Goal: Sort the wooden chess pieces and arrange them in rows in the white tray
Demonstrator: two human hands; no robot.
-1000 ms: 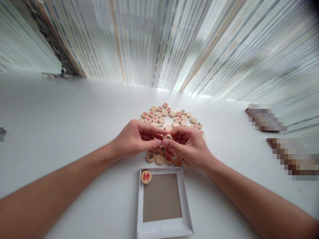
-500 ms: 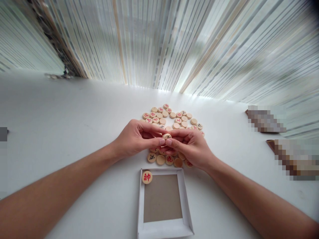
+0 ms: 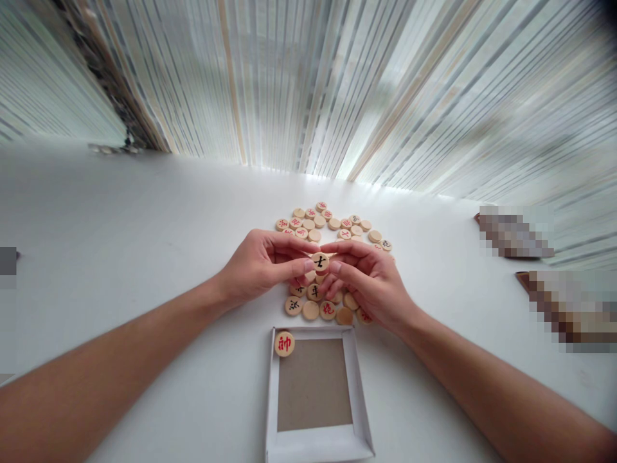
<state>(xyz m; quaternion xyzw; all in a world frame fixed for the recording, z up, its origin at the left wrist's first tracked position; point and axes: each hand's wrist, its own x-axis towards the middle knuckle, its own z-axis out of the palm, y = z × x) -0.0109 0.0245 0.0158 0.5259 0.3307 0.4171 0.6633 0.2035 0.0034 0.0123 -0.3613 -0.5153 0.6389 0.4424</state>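
A round wooden xiangqi piece (image 3: 320,261) with a black character faces me, raised above the other pieces. My left hand (image 3: 270,263) pinches it from the left between thumb and fingers. From the right, my right hand (image 3: 369,276) closes on the same piece, thumb at its edge. Beneath and behind both hands lie several loose xiangqi pieces (image 3: 311,310), some with red or black characters, some blank side up; the hands hide part of them. Nearer to me is a shallow white box (image 3: 318,444) with a red-marked piece (image 3: 284,344) in its far left corner.
The white table (image 3: 144,218) carries everything. A striped string curtain (image 3: 270,83) hangs along its far edge. Two blurred-out brown objects, one farther back (image 3: 513,235) and one nearer (image 3: 563,308), are at the right.
The held piece has turned so that its black character faces me. The right thumb and fingers have shifted slightly right and opened a little. The box and the red-marked piece stay put.
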